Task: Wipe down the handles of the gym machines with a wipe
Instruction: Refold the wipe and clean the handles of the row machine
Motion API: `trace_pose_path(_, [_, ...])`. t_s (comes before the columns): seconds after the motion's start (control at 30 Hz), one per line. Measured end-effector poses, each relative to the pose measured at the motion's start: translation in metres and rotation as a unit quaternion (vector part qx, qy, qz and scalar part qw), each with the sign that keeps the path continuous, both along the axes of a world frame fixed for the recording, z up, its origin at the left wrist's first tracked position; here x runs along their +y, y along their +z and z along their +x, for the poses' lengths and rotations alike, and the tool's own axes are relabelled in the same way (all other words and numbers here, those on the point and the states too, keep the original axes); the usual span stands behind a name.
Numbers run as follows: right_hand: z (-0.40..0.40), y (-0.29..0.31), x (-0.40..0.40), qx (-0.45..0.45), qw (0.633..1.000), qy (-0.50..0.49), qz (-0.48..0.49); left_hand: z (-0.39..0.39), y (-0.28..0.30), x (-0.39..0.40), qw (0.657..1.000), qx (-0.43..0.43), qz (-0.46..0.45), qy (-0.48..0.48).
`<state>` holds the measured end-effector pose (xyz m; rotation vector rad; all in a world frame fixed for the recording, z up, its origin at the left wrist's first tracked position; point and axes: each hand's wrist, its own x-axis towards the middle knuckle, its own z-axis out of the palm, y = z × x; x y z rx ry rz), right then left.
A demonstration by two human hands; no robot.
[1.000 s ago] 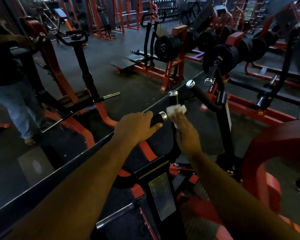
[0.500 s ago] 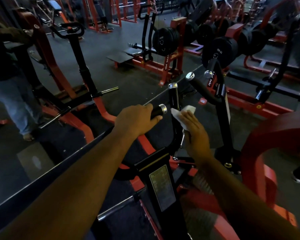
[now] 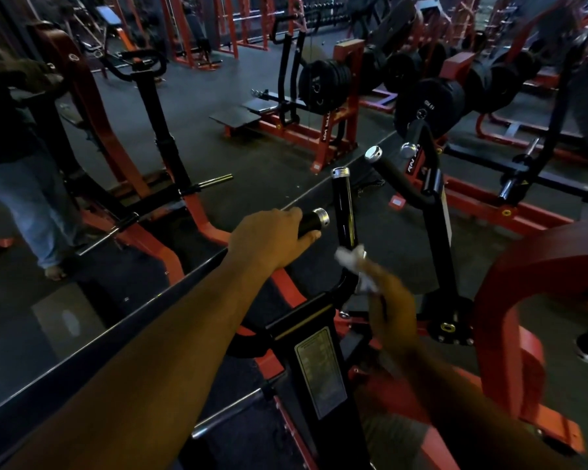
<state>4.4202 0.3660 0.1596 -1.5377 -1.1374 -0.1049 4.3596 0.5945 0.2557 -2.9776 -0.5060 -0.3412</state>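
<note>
While the right hand [image 3: 392,312], blurred by motion, holds the white wipe [image 3: 353,262] bunched in its fingers against the lower part of the upright black handle [image 3: 343,208], the left hand [image 3: 272,239] is wrapped round the shorter handle [image 3: 314,221] just to the left of that upright, its chrome end cap showing past the fingertips. The wipe touches the upright handle near where the tube begins to curve down into the machine's black column [image 3: 314,364]; how tightly the right fingers close on it cannot be told through the blur.

To do this stroke well, I would judge that the wipe should wrap the tube rather than brush one side, run the full length from the bend up to the chrome cap at the top, and turn round the back face, with the left hand steadying the machine. The handle under the left hand will need its own pass once that hand lets go, as will the angled handle [image 3: 394,178] to the right of the upright.

Below the upright handle, a placard [image 3: 319,368] on the column carries text too small to read. Right of it, a red label on the neighbouring arm shows white letters, not legible with certainty. A weight plate [image 3: 428,106] beyond bears small white markings, unreadable.
</note>
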Motion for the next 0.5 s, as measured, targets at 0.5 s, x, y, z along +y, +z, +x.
trace_pose_path(0.5, [0.04,-0.03,0.043,0.075,0.985,-0.155,0.01,-0.003,0.002,-0.004,1.0,-0.004,0.01,0.0])
